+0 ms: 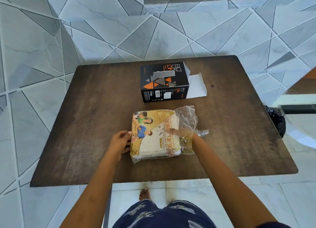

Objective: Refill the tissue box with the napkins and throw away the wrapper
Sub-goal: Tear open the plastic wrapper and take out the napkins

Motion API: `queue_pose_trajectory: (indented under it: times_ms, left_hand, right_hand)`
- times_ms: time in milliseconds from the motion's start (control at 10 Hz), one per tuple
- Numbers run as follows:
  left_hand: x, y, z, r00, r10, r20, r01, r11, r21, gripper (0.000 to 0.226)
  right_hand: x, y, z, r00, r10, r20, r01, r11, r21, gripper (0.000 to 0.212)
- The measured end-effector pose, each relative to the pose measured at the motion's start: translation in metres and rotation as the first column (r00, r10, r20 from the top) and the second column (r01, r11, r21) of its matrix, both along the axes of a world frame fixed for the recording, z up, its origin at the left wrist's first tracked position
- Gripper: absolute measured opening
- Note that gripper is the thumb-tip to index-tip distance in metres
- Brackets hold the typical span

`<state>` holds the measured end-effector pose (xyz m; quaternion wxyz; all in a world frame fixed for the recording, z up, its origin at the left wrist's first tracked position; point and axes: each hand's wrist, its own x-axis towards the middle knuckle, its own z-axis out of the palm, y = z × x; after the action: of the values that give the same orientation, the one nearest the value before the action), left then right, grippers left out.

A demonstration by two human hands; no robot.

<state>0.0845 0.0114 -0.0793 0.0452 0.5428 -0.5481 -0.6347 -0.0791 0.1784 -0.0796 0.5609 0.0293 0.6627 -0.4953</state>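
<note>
The left grip (119,140) is closed on the wrapper's (187,118) sealed end. The right grip (181,132) is pushed into the torn end, its closure hidden by plastic. The napkins (153,142) are not yet removed and are seen just before the open-flapped tissue box (164,84) on the counter (85,125). Refilling and discarding are judged undone.

Dark navy lower garment (164,215) — pale leaf-like print, arms (95,181) bare, one bare foot (144,194)
</note>
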Motion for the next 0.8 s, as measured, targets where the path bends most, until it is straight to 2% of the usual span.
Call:
queue_pose_trajectory:
  times_ms: [100, 200, 300, 400, 600, 700, 800]
  left_hand:
    - [-0.002, -0.002, -0.004, 1.0, -0.014, 0.018, 0.013, 0.998, 0.056, 0.01]
    - [-0.005, -0.003, -0.007, 0.998, 0.055, -0.022, -0.054, 0.998, 0.041, 0.017]
    - [-0.003, -0.011, -0.01, 0.994, 0.107, -0.022, -0.106, 0.994, 0.007, 0.017]
    - [0.003, -0.027, -0.011, 0.986, 0.169, -0.009, -0.169, 0.985, -0.042, 0.018]
    - [0.026, -0.069, -0.014, 0.96, 0.274, 0.051, -0.262, 0.949, -0.173, 0.015]
    - [0.027, -0.075, -0.01, 0.978, 0.205, 0.046, -0.2, 0.975, -0.093, 0.014]
    - [0.019, -0.067, -0.011, 0.995, 0.06, 0.078, -0.062, 0.998, 0.018, 0.042]
  right_hand:
    - [0.005, -0.003, -0.003, 0.999, -0.036, 0.016, 0.037, 0.999, -0.022, 0.055]
    - [0.008, -0.007, -0.002, 0.998, 0.044, 0.055, -0.041, 0.998, -0.05, 0.036]
    - [0.007, -0.002, -0.003, 0.999, 0.006, 0.051, -0.004, 0.999, -0.042, 0.034]
    - [0.003, 0.007, -0.007, 0.992, -0.095, -0.078, 0.094, 0.995, -0.02, 0.048]
    - [-0.007, 0.01, -0.004, 0.989, -0.126, -0.082, 0.124, 0.992, -0.019, 0.041]
    - [-0.006, 0.008, -0.002, 0.986, -0.148, -0.08, 0.144, 0.988, -0.05, 0.036]
    - [0.002, 0.004, -0.002, 0.988, -0.144, -0.057, 0.141, 0.988, -0.065, 0.039]
